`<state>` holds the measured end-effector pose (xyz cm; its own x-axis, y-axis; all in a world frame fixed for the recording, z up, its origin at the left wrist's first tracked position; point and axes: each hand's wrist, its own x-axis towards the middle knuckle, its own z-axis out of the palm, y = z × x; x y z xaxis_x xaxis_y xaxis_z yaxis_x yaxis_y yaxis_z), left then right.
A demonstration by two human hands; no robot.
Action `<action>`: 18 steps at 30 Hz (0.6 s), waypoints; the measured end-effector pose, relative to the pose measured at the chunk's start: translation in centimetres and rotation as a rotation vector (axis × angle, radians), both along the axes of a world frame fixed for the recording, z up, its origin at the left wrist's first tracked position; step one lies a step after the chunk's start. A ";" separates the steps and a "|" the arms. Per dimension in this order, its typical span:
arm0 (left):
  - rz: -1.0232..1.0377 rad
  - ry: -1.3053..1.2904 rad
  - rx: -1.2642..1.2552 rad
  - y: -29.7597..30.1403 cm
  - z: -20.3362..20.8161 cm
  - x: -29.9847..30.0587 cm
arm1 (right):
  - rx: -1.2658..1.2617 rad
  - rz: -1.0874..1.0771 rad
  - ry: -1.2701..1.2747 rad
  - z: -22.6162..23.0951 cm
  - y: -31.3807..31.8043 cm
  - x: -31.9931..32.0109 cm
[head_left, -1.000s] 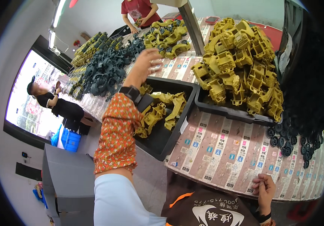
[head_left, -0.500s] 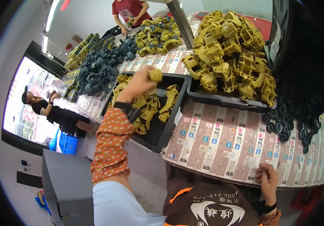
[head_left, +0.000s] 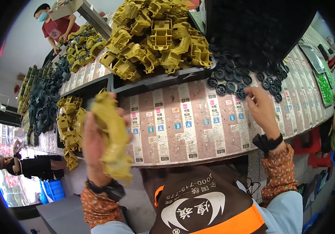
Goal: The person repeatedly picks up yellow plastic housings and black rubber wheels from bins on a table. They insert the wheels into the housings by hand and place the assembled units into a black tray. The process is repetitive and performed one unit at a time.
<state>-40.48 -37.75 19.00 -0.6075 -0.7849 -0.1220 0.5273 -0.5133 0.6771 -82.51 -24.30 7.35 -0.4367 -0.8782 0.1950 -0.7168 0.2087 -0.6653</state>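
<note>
My left hand (head_left: 94,150) is closed around a yellow plastic toy car body (head_left: 115,136), held up close in front of me and slightly blurred. At the edge of a heap of black toy wheels (head_left: 230,76), my right hand (head_left: 261,111) has its fingers partly bent and apart. Its index fingertip is at a wheel (head_left: 240,93); whether it presses on it I cannot tell. More yellow car bodies (head_left: 69,124) lie in the black tray (head_left: 93,86) at the left, partly hidden by my left hand.
A tall heap of yellow car parts (head_left: 161,35) fills another black tray (head_left: 167,80) at the far side. Dark grey parts (head_left: 48,103) are piled at left. One co-worker (head_left: 60,29) handles parts at far left; another person (head_left: 31,162) is by the window. A green tray (head_left: 324,87) lies far right.
My left hand has come back from the tray toward me with the yellow car body. My right hand has moved from the table's near edge forward to the black wheels. The view has swung right.
</note>
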 end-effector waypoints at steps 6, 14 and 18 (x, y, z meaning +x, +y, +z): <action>-0.061 -0.240 0.176 5.6 -4.4 -5.3 | -0.029 0.145 0.506 0.4 -4.8 0.8; -0.105 -0.133 0.237 7.4 -9.0 -7.0 | -0.067 0.268 0.584 -0.8 -6.2 0.6; -0.056 -0.146 0.246 7.9 -10.2 -7.6 | -0.043 0.278 0.591 -0.2 -4.5 1.8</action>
